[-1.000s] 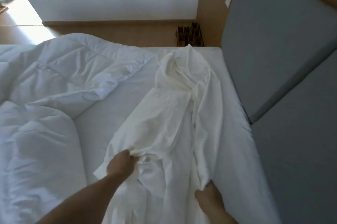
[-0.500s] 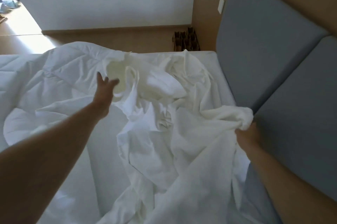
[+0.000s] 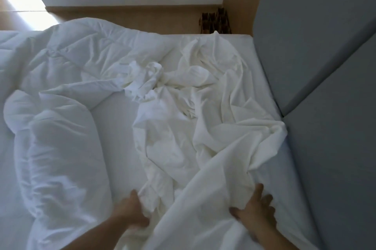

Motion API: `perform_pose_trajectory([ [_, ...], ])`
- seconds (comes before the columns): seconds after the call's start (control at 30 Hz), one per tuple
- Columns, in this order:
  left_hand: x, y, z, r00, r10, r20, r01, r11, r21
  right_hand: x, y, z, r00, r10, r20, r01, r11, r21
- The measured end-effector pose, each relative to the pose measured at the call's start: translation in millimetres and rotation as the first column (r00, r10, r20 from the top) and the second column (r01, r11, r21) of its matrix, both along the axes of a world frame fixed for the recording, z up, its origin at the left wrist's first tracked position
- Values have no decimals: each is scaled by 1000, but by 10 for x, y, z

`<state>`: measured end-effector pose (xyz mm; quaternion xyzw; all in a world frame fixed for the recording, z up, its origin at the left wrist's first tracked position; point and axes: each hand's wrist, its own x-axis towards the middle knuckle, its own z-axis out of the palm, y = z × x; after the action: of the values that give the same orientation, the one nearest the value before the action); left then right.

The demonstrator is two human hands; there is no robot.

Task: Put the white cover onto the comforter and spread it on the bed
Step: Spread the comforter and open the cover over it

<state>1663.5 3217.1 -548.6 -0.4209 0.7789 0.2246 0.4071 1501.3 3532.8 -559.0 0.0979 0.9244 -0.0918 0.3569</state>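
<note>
You are sorting out the cover (image 3: 203, 127), which is lying crumpled on the bed (image 3: 114, 127) from centre toward 3 o'clock. The comforter (image 3: 61, 148) is bunching at 9 o'clock, not yet inside it. Your left hand (image 3: 130, 211) is curling its fingers into a fold at 6 o'clock. Your right hand (image 3: 254, 209) is resting at 5 o'clock, fingers splayed on the cloth. Next, I judge, you are needing to find the opening.

Your cover (image 3: 203, 144) is creamy white, your comforter (image 3: 61, 158) a cooler white quilted in squares, your bed (image 3: 116, 127) white, the headboard (image 3: 315, 56) plain grey, the wall trim (image 3: 122, 15) tan.
</note>
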Motion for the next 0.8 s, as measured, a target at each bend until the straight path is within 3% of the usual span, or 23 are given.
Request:
perform_pose_trajectory([
  [0.1,-128,-57,69,992,-103,-68,100,994,-45,48,138,-5,1000,21,16,-21,1000,15],
  [0.17,-356,-138,291,964,-7,-265,-17,996,-90,11,167,86,992,123,-27,-121,991,62],
  [0.23,-632,-327,643,809,186,-557,-284,954,-95,-88,196,226,976,189,-110,-182,981,68],
  [0.3,-898,-577,1130,590,263,-764,-495,865,-84,-289,281,359,958,127,-258,-129,992,7],
  [0.37,-1088,-781,1546,442,212,-871,-583,806,-99,-548,352,541,902,-68,-426,-10,984,-176],
  [0.43,-1162,-816,1730,386,226,-895,-583,811,-46,-772,370,721,839,-215,-500,59,949,-309],
  [0.53,-1029,-513,1684,467,425,-775,-453,868,203,-824,328,791,861,-255,-440,116,941,-318],
  [0.6,-817,-244,1495,551,492,-674,-409,863,295,-601,248,766,889,-198,-414,81,956,-283],
  [0.7,-496,117,1092,729,487,-480,-394,873,287,-61,116,682,834,21,-551,-183,953,-242],
  [0.8,-174,285,765,835,421,-353,-348,903,254,533,-35,474,643,337,-688,-572,809,-139],
])
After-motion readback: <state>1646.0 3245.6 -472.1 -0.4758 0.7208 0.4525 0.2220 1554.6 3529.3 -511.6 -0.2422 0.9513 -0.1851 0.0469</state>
